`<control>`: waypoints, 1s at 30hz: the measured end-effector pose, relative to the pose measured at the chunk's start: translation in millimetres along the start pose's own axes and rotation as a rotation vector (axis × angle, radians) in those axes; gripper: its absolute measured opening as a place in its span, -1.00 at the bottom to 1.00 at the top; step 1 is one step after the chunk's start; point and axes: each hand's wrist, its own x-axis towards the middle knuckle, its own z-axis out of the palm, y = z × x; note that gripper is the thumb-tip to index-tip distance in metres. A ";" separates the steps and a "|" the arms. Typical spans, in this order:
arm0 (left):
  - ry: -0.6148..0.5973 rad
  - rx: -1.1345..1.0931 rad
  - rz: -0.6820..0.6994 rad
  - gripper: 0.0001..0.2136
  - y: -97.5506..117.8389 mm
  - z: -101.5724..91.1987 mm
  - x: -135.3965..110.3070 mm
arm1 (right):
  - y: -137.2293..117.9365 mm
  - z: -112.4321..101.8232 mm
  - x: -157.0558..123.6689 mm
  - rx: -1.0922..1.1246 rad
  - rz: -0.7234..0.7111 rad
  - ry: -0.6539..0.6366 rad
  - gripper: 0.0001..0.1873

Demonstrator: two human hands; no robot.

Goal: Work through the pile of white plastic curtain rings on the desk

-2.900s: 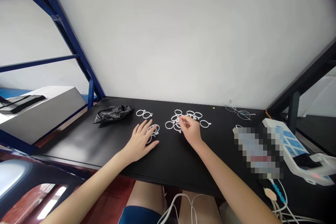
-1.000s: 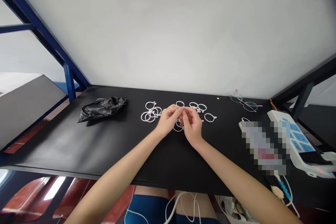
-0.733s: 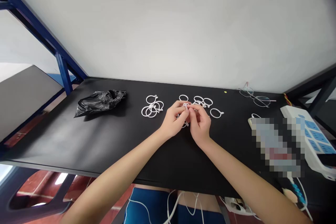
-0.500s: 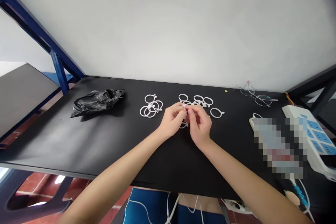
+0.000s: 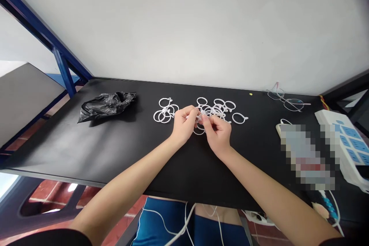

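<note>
My left hand (image 5: pixel 182 125) and my right hand (image 5: pixel 218 133) meet over the middle of the black table, fingertips pinched on a small white plastic curtain ring (image 5: pixel 198 117). Fingers cover most of it. Just behind and under the hands lies a loose pile of white curtain rings (image 5: pixel 218 111), several overlapping, each with a small eyelet. At the right of that pile, a single ring (image 5: pixel 238 118) rests apart. To the left of my left hand is a second, smaller group of white rings (image 5: pixel 165 115).
A crumpled black plastic bag (image 5: pixel 108 107) lies on the left of the black table (image 5: pixel 129 142). On the right are glasses (image 5: pixel 288 100), a blurred phone (image 5: pixel 307 157) with a cable, and a white power strip (image 5: pixel 343 142). A white wall stands behind.
Both hands have shifted slightly left relative to the pile, and the fingers have turned on the ring. More of the pile behind shows. The view has tilted a little.
</note>
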 end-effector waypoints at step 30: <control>0.001 0.192 0.324 -0.65 5.3 -3.4 -13.0 | -7.3 -2.1 -5.8 0.032 -0.255 -0.163 -0.64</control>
